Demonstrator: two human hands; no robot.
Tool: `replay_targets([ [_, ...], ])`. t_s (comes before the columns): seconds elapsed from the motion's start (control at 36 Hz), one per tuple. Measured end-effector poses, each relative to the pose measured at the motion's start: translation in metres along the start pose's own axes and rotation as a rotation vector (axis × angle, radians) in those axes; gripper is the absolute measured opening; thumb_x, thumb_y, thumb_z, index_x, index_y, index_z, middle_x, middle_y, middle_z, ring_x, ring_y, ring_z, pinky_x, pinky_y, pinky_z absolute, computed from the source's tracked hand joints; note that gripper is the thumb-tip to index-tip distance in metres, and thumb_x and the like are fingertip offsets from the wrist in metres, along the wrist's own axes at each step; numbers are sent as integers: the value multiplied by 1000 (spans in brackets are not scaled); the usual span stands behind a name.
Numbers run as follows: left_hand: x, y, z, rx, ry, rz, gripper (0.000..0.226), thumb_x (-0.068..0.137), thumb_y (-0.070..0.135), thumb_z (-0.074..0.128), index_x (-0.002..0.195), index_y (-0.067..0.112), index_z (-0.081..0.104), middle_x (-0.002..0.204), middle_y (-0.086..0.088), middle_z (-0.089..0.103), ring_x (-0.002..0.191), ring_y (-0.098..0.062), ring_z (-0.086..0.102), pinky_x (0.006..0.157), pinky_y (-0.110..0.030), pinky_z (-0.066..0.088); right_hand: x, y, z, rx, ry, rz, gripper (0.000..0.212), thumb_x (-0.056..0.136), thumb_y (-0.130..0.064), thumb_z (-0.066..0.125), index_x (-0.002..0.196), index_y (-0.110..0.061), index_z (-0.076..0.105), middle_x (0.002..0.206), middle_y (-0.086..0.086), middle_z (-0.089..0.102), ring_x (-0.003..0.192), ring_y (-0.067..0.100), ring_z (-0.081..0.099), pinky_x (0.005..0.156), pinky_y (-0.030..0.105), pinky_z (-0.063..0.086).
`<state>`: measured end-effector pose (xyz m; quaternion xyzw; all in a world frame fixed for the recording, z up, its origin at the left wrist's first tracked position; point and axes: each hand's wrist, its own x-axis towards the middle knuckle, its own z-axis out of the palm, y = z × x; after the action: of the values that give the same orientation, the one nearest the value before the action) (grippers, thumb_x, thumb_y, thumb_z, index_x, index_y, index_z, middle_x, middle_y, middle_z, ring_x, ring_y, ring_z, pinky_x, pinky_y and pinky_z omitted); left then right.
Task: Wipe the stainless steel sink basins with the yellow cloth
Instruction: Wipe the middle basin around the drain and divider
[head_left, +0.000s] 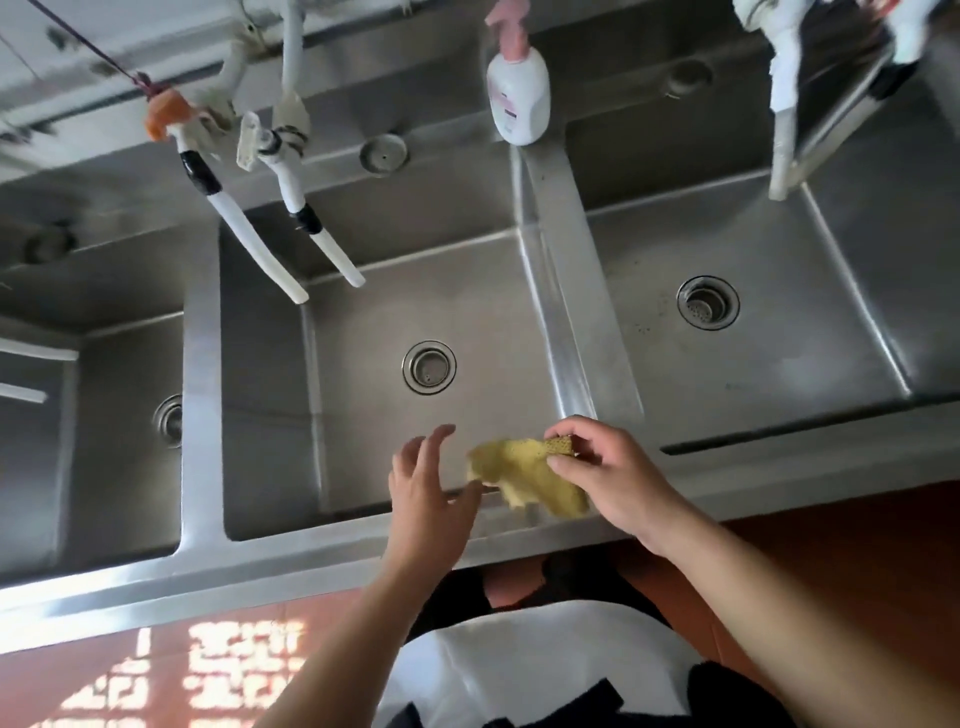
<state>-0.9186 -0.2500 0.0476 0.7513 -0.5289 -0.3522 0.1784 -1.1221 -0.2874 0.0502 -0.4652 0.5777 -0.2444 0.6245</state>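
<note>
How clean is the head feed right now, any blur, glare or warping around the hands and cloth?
Head view: yellow cloth smeared by motion, left hand slightly soft; glare streaks on the divider beside the middle basin; wide-angle bowing of the sink's front edge; corners blurred.

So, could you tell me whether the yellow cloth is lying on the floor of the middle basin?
No, the right hand pinches the yellow cloth in the air above the basin's front rim.
</note>
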Motion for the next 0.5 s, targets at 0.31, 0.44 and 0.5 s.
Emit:
replay_targets([
  [0.31,-1,53,-2,-883,-395,-165,50,82,9,75,128,17,57,113,-18,69,97,-23,67,81,-28,55,7,-33,-23,221,-189,27,22,92,-10,66,99,-31,72,88,-6,74,81,3,67,69,15,51],
  [0.44,15,57,-6,-907,-459,-172,33,86,-3,67,117,6,59,105,-20,71,91,-26,68,85,-38,58,1,-32,-25,61,58,-41,24,88,-11,70,95,-34,74,97,-7,72,90,14,68,77,19,54],
  [0.5,21,60,-3,-935,-497,-169,31,85,-5,67,113,6,59,103,-20,70,90,-26,67,84,-38,58,-2,-29,-26,29,154,-37,26,85,-12,74,95,-36,73,107,-7,66,96,12,67,79,19,54],
])
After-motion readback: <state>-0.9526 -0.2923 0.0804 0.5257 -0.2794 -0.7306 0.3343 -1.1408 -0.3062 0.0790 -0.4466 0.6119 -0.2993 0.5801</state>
